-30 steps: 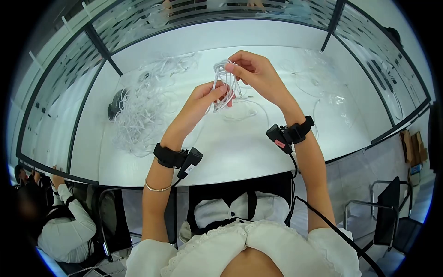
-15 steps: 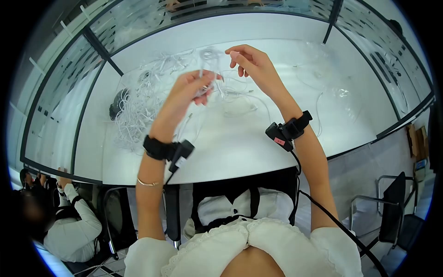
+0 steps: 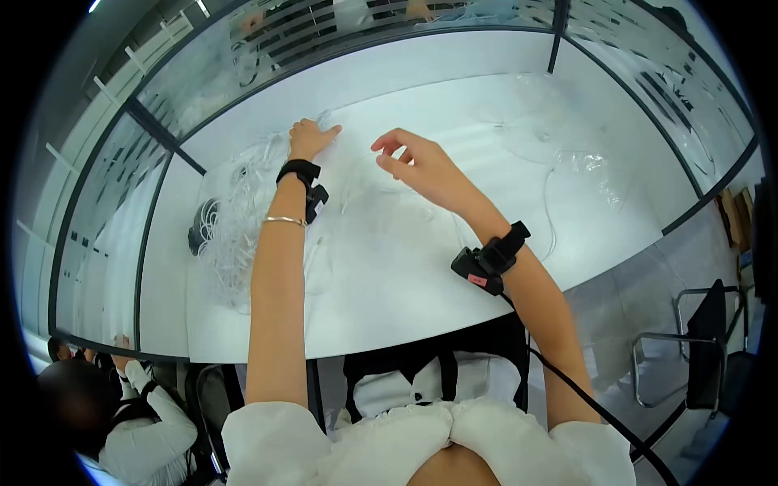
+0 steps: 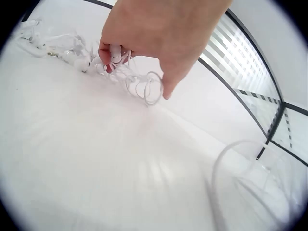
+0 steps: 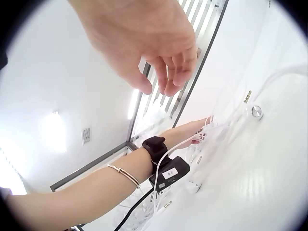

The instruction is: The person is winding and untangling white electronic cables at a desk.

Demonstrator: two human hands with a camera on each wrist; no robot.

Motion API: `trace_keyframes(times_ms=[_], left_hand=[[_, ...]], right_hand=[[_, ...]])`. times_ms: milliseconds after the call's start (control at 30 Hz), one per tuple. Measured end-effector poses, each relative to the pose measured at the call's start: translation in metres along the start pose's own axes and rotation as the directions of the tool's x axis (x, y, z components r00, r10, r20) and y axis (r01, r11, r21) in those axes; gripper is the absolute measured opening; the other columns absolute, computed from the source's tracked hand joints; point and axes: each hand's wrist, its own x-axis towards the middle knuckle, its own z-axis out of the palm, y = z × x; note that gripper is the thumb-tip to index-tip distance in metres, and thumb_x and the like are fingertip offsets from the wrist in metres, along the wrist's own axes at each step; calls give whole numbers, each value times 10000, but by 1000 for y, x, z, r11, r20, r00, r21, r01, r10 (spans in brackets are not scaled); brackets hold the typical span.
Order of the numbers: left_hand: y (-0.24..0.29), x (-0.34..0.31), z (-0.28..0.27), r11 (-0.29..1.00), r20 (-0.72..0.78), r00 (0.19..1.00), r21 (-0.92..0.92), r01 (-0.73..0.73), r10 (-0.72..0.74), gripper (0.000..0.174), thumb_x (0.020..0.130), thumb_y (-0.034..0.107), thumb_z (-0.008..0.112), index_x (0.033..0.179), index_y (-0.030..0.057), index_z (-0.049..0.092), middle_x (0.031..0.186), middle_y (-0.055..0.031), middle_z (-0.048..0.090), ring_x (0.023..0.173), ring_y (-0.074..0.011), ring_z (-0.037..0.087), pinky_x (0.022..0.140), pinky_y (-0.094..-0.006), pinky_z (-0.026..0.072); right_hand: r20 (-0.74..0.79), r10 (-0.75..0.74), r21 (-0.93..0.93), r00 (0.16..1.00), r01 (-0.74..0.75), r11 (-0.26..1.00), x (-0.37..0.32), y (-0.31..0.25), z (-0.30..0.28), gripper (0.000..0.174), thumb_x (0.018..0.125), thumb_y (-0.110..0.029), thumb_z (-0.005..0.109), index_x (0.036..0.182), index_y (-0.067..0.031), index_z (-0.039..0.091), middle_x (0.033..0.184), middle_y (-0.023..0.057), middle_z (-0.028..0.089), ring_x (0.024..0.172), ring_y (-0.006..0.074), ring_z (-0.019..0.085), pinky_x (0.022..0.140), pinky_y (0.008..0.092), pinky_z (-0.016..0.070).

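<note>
Coiled white cable (image 4: 126, 72), likely light, springy and best pinched across its loops, lay under your left hand (image 3: 309, 142), thumb and fingers apart, at the tangled heap (image 3: 231, 251), your loosely bent right hand (image 3: 425, 170) empty.

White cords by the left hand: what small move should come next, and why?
I'd probably ease the left hand's fingers open and lift it away. It is at the far end of the cord pile, looped cord hangs or lies just below it, and its thumb stands apart from the fingers. Whether the fingers grip the cord, I can't tell.
</note>
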Motion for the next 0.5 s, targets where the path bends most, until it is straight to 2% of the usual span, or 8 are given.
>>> trace_keyframes(times_ms=[67,167,267,367,467,500], left_hand=[[7,-8,4,969,-82,988,-219,110,-131,908,743,677,563,1271,-57,478,1289,-247,484,1238,-408,398,1053,-462,284],[-12,-2,-2,933,-68,994,-355,54,-83,825,755,652,567,1242,-12,525,1252,-214,522,1193,-385,439,1034,-447,294],[-33,-21,-66,861,110,974,-494,-121,200,675,812,566,563,1201,14,570,1152,-163,593,1086,-304,524,963,-393,367],[-43,-46,-112,716,5,927,-637,-286,375,541,867,448,558,1167,0,589,1045,-133,637,962,-241,575,874,-341,422],[-17,-128,-159,710,45,908,-640,-294,417,496,895,399,550,1183,-4,579,1026,-118,649,928,-216,593,830,-318,453],[-9,-156,-156,715,1,893,-599,-360,450,494,894,396,561,1176,-9,579,1037,-125,648,933,-228,592,830,-317,456]], right_hand=[[13,1,-23,1000,-1,1000,1,-3,-4,267,870,-257,579,1046,-60,615,920,45,600,680,116,528,623,264,448],[10,7,-56,1000,-6,998,-1,-3,-4,268,871,-256,582,1048,-59,621,918,42,599,693,100,521,615,251,447],[-28,-41,-205,999,35,978,2,7,-8,258,863,-240,586,1035,-52,626,910,62,621,724,137,551,628,278,466],[38,33,-334,999,-18,942,5,35,-16,318,842,-274,614,1080,-64,619,999,87,614,848,186,562,743,314,476],[120,63,-454,991,-2,891,5,56,-12,384,813,-306,646,1120,-78,611,1051,96,593,953,214,552,830,341,463],[153,63,-483,986,19,875,2,57,-8,405,803,-313,655,1133,-83,607,1063,98,587,984,222,546,851,348,457]])
